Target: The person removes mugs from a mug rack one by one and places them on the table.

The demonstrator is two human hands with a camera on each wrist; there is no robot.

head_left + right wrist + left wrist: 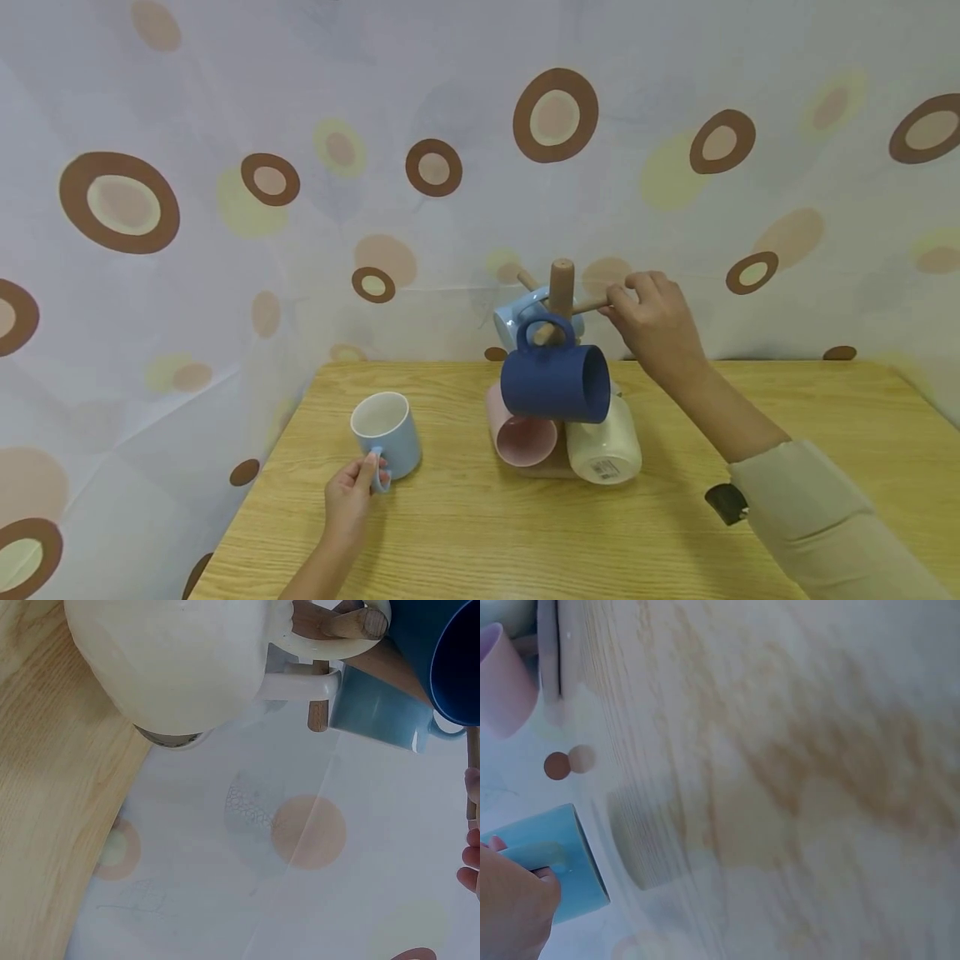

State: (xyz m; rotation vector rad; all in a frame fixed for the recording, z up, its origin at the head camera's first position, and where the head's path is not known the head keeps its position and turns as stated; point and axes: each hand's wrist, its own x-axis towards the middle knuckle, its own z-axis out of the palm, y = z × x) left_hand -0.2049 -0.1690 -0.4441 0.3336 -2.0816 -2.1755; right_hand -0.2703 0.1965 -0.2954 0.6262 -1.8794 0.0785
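Observation:
In the head view, my left hand [350, 500] grips the handle of a light blue mug [400, 446], upright at the left of the table. The left wrist view shows the same light blue mug [562, 859] with a shadow apart from it on the wood. My right hand [656, 325] pinches the end of a bare peg [591, 306] on a wooden mug tree [562, 287]. A dark blue mug [551, 383] hangs at the tree's front, with another light blue mug [510, 321] behind it. Lower down are a pink mug [525, 437] and a cream mug [603, 450].
The wooden table [465, 542] ends at a spotted cloth backdrop [480, 83]. A pale handle [300, 686] shows behind the cream mug in the right wrist view; its mug is mostly hidden. A small black object [726, 504] shows beside the right sleeve.

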